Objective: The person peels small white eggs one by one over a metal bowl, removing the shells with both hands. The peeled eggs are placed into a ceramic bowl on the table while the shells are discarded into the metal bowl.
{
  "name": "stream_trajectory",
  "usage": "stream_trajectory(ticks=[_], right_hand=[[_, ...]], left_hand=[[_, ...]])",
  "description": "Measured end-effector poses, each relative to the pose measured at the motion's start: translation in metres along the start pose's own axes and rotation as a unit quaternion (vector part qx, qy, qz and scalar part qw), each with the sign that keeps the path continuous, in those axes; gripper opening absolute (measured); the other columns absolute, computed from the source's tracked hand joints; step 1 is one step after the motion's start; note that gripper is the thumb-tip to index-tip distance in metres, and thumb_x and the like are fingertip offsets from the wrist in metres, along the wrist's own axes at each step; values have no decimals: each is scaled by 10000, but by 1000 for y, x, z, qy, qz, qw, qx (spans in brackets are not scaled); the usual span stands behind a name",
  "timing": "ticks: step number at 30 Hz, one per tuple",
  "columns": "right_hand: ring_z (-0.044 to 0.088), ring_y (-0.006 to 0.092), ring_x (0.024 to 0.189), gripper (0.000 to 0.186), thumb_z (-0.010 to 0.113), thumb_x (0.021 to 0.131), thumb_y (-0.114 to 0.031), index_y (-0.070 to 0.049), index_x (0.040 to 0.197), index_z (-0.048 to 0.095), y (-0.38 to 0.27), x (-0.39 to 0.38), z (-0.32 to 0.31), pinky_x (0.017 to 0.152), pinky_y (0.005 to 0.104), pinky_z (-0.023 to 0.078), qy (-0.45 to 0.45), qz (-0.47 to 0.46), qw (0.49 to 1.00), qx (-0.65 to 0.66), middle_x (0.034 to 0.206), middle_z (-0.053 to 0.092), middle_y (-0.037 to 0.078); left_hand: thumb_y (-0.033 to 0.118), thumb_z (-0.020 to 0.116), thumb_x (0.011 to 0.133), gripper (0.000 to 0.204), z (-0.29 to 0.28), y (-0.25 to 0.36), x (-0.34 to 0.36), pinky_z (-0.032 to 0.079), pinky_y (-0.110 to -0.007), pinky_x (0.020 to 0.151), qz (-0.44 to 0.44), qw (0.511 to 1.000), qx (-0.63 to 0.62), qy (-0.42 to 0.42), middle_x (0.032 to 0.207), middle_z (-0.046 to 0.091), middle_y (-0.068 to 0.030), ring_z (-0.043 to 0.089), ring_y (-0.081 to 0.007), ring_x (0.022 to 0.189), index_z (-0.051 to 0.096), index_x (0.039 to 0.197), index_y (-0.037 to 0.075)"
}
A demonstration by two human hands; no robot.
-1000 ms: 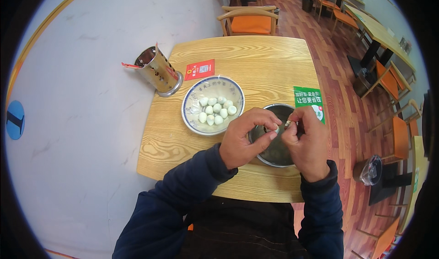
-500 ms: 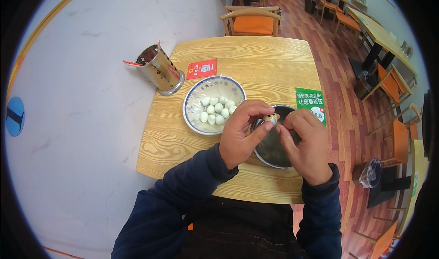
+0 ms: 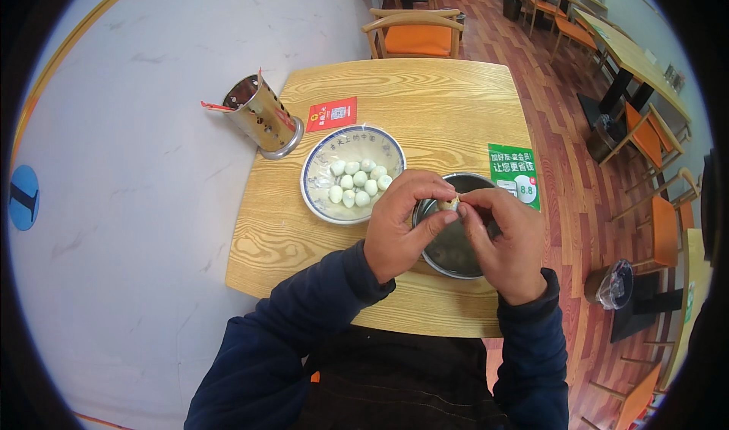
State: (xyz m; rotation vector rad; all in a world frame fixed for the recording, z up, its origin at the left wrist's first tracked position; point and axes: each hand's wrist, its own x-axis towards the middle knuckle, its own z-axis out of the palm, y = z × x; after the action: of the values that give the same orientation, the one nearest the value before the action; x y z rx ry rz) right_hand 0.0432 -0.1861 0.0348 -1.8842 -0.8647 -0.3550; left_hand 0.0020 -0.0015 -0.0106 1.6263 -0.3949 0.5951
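Observation:
A small speckled quail egg, partly peeled, is pinched between the thumb and fingers of my left hand. My right hand meets it from the other side, thumb and forefinger closed at its shell. Both hands hover over a round metal bowl holding murky liquid; they hide part of its inside. To the left stands a wide white bowl with a blue rim. Several smooth, pale peeled eggs lie together in it.
The wooden table adjoins a white wall on the left. A perforated metal chopstick holder stands beside a red card. A green card lies at the table's right edge. Beyond are an orange-seated chair and a lined bin.
My right hand has moved slightly left, its fingertips now against the egg. Less of the egg shows between my fingers.

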Motion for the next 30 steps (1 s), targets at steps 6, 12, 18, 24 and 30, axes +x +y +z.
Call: stream_trajectory(ticks=[6, 12, 18, 24, 30], right_hand=[[691, 285, 668, 187, 785, 855, -5, -53, 990, 666, 1, -4, 9, 594, 377, 548, 35, -27, 997, -55, 822, 677, 125], [679, 286, 663, 210, 759, 838, 21, -52, 985, 629, 0, -7, 9, 601, 373, 553, 38, -15, 998, -50, 803, 650, 118], [684, 268, 676, 232, 737, 835, 35, -52, 1013, 618, 0, -8, 7, 615, 364, 549, 60, 5, 998, -25, 814, 658, 112], [686, 282, 757, 225, 727, 798, 53, -37, 987, 645, 2, -2, 2, 674, 363, 552, 32, 2, 999, -36, 890, 676, 121], [679, 299, 860, 244, 777, 795, 19, -35, 1009, 673, 3, 5, 2, 754, 395, 549, 48, -109, 989, -87, 972, 688, 116]], left_hand=[[52, 817, 902, 272, -1, 3, -1, 532, -380, 975, 27, 998, 54, -16, 1161, 698, -117, 666, -282, 1120, 696, 1146, 55], [62, 819, 907, 277, 1, 2, -1, 538, -383, 969, 26, 999, 14, -19, 1182, 710, -120, 677, -288, 1120, 699, 1156, 55], [95, 814, 930, 339, -3, 8, -1, 541, -358, 940, 7, 999, 41, -36, 1183, 717, -115, 682, -244, 1096, 705, 1247, 46], [90, 747, 997, 336, -4, 9, 2, 543, -306, 925, -61, 998, 2, -5, 1206, 699, -94, 671, -169, 1072, 682, 1320, 21], [44, 658, 1053, 279, -3, 5, 1, 543, -306, 997, -160, 972, -171, 35, 1304, 666, -102, 644, -155, 1163, 636, 1328, 4]])
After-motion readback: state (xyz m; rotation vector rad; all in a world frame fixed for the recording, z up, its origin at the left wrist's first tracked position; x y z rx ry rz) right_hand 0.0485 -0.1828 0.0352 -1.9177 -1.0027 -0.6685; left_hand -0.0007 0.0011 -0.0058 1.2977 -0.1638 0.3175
